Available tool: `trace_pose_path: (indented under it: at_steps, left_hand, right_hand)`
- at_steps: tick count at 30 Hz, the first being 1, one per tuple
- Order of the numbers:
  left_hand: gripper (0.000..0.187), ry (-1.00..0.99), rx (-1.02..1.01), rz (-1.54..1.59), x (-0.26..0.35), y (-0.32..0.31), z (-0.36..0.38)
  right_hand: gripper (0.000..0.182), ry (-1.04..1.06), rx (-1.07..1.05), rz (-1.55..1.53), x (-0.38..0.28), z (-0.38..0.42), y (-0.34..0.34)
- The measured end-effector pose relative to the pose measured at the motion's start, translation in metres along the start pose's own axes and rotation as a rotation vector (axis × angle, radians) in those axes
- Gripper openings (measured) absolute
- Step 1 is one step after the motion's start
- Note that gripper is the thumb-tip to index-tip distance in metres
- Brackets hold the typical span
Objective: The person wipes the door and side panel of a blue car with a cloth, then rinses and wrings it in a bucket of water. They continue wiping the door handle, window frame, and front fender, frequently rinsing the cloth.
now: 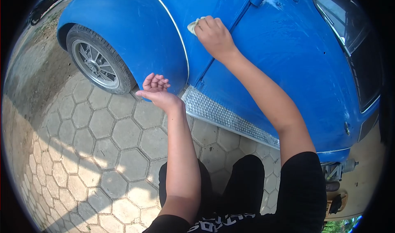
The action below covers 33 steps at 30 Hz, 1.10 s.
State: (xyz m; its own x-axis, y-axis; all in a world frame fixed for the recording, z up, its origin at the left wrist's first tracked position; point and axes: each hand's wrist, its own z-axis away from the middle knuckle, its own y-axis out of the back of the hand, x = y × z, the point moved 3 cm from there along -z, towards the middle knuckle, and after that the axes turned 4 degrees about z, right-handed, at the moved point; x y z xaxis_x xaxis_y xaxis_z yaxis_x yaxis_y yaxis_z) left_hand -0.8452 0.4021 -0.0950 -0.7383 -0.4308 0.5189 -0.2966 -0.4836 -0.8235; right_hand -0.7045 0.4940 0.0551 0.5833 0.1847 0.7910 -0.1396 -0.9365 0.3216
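Observation:
My right hand (pixel 214 37) is closed around a pale cream cloth (pixel 192 27), pressed to the blue body of the car (pixel 267 60) just ahead of the door seam. Only the cloth's edge shows past my fingers. Lower down, my left hand (pixel 157 91) is held palm up near the rear edge of the front fender (pixel 123 31). Its fingers are loosely bent and apart, with nothing in them. Faint whitish smears mark the paint around the door's upper hinge.
A front wheel (pixel 94 64) with a silver rim sits under the fender at left. Below the door runs a silver textured running board (pixel 226 113). Hexagonal pavers (pixel 123 132) cover the ground, with bare soil at far left. The car window (pixel 341 23) is at upper right.

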Motion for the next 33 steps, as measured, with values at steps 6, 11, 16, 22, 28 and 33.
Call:
trace_pose_path:
  at_steps: [6,11,16,22,28,33]
  left_hand:
    - [0.08,0.009,-0.036,-0.028,-0.013,-0.007,0.013]
    - [0.079,-0.002,-0.086,-0.01,-0.01,-0.01,0.028]
    - [0.078,0.03,-0.078,0.031,-0.002,-0.011,0.026]
    - [0.077,0.031,-0.081,0.009,-0.007,-0.013,0.04]
    - [0.076,0.03,-0.066,-0.011,-0.028,-0.02,0.061]
    - [0.072,-0.029,-0.019,-0.052,-0.049,-0.015,0.082]
  right_hand:
    - [0.033,-0.318,0.16,0.042,0.074,-0.071,0.004]
    - [0.026,-0.019,-0.003,0.281,-0.078,0.014,-0.047]
    - [0.019,0.209,-0.04,0.092,-0.075,0.029,-0.031]
    - [0.015,0.076,0.093,0.161,-0.023,-0.08,-0.056]
    - [0.019,0.071,-0.036,0.227,-0.066,-0.015,-0.059]
    - [0.011,0.055,-0.449,-0.19,-0.118,0.109,0.002]
